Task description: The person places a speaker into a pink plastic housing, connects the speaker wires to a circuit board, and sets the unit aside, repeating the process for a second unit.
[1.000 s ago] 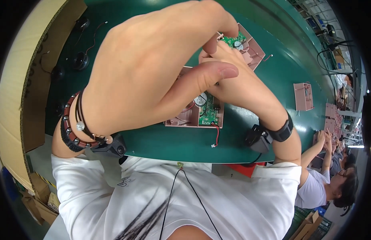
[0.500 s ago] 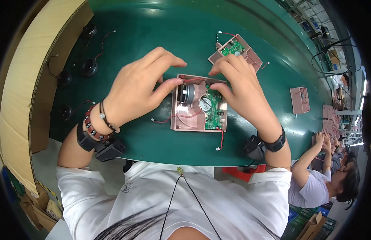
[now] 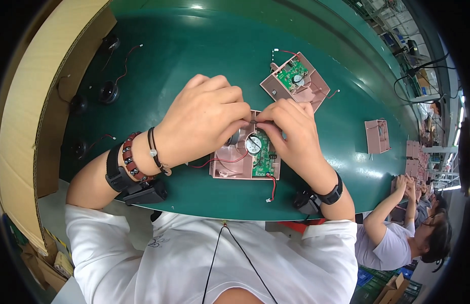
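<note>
While the open pink case (image 3: 232,177) lies on the green table (image 3: 209,197) before you, your left hand (image 3: 204,116) and right hand (image 3: 291,129) meet at its far edge — both pinched narrow on a small dark piece (image 3: 253,121), kind unclear. Circuit board (image 3: 264,161) inside, right half.

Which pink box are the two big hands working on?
The box nearest the wearer's white shirt: the left hand and right hand meet at its far side. The other boxes lie farther away, toward the right.
</note>
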### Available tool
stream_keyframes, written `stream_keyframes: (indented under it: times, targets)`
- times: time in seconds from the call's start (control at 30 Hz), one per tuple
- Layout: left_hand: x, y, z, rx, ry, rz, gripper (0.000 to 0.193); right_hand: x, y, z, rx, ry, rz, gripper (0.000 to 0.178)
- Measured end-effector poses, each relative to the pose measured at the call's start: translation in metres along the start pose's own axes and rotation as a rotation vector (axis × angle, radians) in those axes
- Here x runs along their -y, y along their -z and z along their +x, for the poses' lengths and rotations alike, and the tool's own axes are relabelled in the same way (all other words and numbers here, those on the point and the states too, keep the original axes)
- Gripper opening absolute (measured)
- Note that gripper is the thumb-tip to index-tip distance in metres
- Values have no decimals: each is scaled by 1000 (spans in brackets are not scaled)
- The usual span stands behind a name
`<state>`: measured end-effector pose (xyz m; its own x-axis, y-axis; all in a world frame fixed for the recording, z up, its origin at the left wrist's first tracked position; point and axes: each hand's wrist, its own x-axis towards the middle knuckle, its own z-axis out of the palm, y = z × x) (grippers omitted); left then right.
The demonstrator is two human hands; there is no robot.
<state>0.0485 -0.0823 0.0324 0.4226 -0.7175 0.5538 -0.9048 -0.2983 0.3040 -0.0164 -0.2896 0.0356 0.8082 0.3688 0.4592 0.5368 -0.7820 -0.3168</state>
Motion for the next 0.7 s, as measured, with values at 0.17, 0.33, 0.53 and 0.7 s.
stream_keyframes:
  times: [0.17, 0.33, 0.53, 0.7]
  targets:
    - [-3, 1, 8, 70, 73, 3, 3, -2, -4, -3, -42, 3, -46, 15]
    - [-2, 1, 14, 127, 77, 13, 2, -1, -2, -3, -32, 31, -118, 13]
    - [-2, 9, 13, 150, 49, -20, 3, 8, 3, -5, -8, 54, -162, 19]
    - [-5, 26, 12, 10, 97, 35, 9, 43, -3, -15, 58, 194, -29, 43]
